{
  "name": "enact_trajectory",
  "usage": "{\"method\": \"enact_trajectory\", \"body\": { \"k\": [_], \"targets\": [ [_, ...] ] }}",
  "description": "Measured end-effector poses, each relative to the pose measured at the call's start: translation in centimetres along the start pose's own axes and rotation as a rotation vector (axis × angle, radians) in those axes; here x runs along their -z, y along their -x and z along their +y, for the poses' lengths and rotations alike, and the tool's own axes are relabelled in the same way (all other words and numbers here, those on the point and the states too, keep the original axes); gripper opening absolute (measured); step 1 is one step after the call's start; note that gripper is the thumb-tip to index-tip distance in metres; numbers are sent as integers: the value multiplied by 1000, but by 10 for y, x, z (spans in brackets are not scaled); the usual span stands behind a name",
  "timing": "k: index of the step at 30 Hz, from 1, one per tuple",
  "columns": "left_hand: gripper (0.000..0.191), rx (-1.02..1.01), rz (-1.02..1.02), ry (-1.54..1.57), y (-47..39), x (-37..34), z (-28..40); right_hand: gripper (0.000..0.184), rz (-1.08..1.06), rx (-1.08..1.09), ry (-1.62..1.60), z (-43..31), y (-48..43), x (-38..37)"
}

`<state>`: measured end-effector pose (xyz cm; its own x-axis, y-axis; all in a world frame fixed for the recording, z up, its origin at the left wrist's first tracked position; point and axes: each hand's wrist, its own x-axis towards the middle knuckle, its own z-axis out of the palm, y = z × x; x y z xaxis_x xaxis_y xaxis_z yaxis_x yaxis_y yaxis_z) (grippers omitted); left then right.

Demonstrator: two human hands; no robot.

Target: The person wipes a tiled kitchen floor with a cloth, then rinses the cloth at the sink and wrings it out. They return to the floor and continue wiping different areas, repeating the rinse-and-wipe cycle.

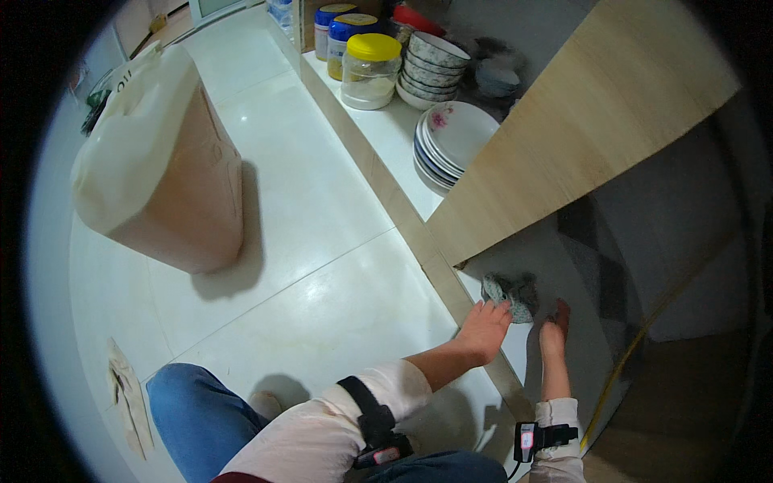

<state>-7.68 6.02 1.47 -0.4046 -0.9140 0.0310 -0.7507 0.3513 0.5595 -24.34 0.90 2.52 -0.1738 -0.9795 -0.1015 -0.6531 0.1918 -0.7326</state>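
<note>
A crumpled grey-green cloth [513, 297] lies on the white cabinet floor [517, 350], just inside the low opening. My left hand [485, 331] reaches over the wooden front edge, palm down with fingers stretched, and its fingertips meet the cloth's near side. To the right of the cloth, apart from it, my right hand [554, 331] is inside the shadowed compartment, seen edge-on. Its thumb and a finger show, but darkness hides the rest of the fingers. Both forearms wear black straps with small devices.
A wooden divider [580, 121] stands beside my hands. Beyond it are stacked plates [462, 136], stacked bowls [435, 69] and a yellow-lidded jar [370, 72]. A large plastic jug [163, 175] stands on the tiled floor [314, 181]. A yellow hose or cable [634, 350] runs at right.
</note>
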Motion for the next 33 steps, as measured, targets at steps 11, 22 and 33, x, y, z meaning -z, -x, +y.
{"method": "enact_trajectory", "body": {
  "k": [11,22,33],
  "targets": [
    [60,-73,-65,-69,-23,-11,-29,53,-56,180,746,2,-56,-66],
    [57,-221,-173,-20,5,12,-26,61,-252,273,701,-10,-15,-60],
    [48,-272,-223,-84,-56,-10,-11,64,163,265,803,10,-81,-70]
  ]
}}
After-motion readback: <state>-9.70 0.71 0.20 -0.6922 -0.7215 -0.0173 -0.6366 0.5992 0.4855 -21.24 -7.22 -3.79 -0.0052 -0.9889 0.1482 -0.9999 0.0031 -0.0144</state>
